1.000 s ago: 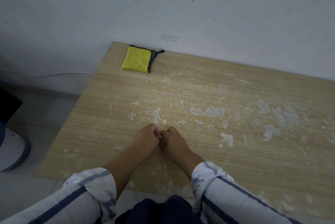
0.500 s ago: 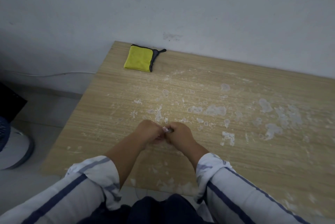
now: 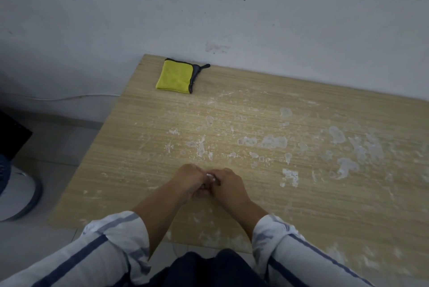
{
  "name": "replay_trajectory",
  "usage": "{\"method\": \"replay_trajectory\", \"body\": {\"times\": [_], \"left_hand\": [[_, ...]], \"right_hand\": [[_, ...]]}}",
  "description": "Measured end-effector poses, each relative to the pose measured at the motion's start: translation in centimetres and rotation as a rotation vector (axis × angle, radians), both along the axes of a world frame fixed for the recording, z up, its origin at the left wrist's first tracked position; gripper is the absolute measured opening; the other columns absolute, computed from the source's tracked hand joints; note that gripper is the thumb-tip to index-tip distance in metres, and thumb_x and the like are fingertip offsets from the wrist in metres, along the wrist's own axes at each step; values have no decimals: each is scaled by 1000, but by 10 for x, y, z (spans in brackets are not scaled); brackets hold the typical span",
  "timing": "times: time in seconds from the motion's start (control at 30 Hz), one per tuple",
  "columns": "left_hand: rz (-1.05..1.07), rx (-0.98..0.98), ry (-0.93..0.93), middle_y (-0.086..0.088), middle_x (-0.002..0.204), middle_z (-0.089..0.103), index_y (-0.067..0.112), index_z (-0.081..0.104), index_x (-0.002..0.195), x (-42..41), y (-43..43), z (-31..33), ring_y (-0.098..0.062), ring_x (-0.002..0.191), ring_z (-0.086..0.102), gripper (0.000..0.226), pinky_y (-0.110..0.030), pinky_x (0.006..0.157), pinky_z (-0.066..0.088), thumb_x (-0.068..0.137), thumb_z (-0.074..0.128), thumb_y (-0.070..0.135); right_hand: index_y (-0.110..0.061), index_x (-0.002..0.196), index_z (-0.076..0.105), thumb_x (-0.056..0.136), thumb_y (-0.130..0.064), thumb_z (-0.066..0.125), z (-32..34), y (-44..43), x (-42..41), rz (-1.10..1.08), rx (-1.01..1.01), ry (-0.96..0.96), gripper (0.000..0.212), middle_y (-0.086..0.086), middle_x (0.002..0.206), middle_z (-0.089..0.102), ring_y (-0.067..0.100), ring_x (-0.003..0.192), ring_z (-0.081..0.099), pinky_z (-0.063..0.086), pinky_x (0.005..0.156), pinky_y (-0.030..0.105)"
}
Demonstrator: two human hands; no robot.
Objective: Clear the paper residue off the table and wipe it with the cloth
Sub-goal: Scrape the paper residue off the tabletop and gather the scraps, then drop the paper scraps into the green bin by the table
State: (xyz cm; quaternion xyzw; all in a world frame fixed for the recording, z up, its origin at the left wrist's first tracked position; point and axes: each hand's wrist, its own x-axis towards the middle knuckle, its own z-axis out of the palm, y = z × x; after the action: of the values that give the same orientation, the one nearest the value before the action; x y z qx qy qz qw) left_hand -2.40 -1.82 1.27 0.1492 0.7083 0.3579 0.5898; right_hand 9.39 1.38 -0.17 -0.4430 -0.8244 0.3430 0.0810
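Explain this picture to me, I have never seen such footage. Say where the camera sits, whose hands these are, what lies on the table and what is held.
There is no machine: a person wears a camera on the head, looking forward and down, so you see their own arms in striped sleeves. The left hand and right hand meet over the near part of the wooden table, fingers curled, pinching a small white scrap between them, apparently peeled paper. White paper residue sticks in patches across the tabletop, mostly centre and right. A folded yellow cloth with a dark edge lies untouched at the far left corner, by the wall.
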Motion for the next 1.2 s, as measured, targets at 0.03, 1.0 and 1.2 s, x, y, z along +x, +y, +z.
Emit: {"method": "replay_trajectory", "body": {"times": [0.03,1.0,1.2], "left_hand": [[-6,8,-3,-14,70,62,3,60,70,1,0,-1,-25,70,62,14,-38,65,58,79,70,-2],[-146,187,138,-15,89,62,9,54,80,161,109,40,-22,75,61,13,-30,59,56,86,65,7],[-174,171,180,-18,90,62,7,55,81,287,144,41,-24,73,60,9,-35,63,59,85,61,3]], "right_hand": [[-15,100,70,86,-11,52,1,-1,2,-9,7,-1,24,11,92,69,26,90,57,30,64,25],[-17,96,72,88,-13,48,59,95,155,-193,7,-106,26,14,86,70,29,72,65,52,66,32],[-17,97,70,91,-15,46,56,129,279,-201,37,-157,25,14,94,65,26,79,58,30,55,26]]}}
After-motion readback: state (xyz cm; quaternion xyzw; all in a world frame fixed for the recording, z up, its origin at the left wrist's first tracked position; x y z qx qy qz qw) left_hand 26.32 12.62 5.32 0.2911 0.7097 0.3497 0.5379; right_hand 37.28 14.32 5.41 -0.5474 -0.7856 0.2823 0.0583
